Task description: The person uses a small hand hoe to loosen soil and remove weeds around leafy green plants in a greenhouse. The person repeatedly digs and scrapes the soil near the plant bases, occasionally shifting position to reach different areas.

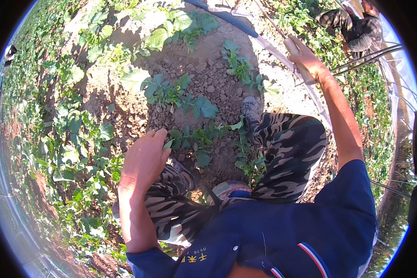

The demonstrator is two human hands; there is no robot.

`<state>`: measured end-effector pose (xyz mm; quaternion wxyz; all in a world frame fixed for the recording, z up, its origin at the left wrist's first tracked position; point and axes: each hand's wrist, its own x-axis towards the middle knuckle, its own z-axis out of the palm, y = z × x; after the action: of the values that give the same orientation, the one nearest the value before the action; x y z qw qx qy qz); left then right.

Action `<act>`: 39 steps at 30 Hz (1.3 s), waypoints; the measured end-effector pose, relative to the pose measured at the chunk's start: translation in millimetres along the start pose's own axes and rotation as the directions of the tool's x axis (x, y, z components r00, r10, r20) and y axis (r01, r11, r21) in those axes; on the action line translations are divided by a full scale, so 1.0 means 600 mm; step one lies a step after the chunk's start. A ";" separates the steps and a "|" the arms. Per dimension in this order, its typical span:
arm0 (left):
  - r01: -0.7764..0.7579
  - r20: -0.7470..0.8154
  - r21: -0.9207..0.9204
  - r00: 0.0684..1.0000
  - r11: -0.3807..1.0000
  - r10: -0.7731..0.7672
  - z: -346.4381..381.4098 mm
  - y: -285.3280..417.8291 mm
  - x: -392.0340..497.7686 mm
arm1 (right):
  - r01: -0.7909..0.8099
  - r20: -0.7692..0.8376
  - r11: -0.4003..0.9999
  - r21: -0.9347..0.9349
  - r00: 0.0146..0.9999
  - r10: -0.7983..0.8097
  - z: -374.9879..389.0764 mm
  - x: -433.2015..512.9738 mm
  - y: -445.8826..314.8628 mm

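My right hand (307, 62) is closed around the wooden handle (292, 48) of a hand tool, whose thin metal shaft points up and away; its working end is cut off or lost in glare. At the centre left, my left hand (146, 156) has its fingers bent over a green leaf (168, 144), seen at the fingertips; whether it grips the leaf is unclear. Leafy seedlings (203, 137) grow in the soil between my feet. A broad-leaved plant (203, 106) stands just beyond them, in shade on crumbly soil (208, 83).
A dark hose or pipe (226, 17) continues as a paler strip past my right hand. Dense leafy plants (69, 153) cover the left. Another person (361, 31) crouches at the upper right, near thin metal rods (368, 59). My shoe (252, 111) rests beside the seedlings.
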<state>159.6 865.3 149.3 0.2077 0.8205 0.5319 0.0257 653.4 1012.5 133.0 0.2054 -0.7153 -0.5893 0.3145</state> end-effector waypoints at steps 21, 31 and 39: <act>0.165 0.053 -0.134 0.986 0.977 -0.159 -0.010 -0.074 0.038 | -0.346 -0.116 0.937 0.042 0.930 0.348 0.304 -0.262 0.485; 0.158 0.007 -0.197 0.987 0.968 -0.160 0.008 -0.073 -0.086 | -0.470 -0.128 0.858 0.208 0.857 0.500 0.306 -0.494 0.537; 0.246 0.077 -0.311 0.969 0.918 -0.234 0.020 -0.095 -0.108 | -0.214 -0.375 0.953 0.214 0.883 0.283 0.310 -0.410 0.479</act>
<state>85.8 823.9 129.0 0.3492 0.7052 0.6132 0.0699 703.2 695.7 -140.5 0.3385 -0.8146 -0.4094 0.2329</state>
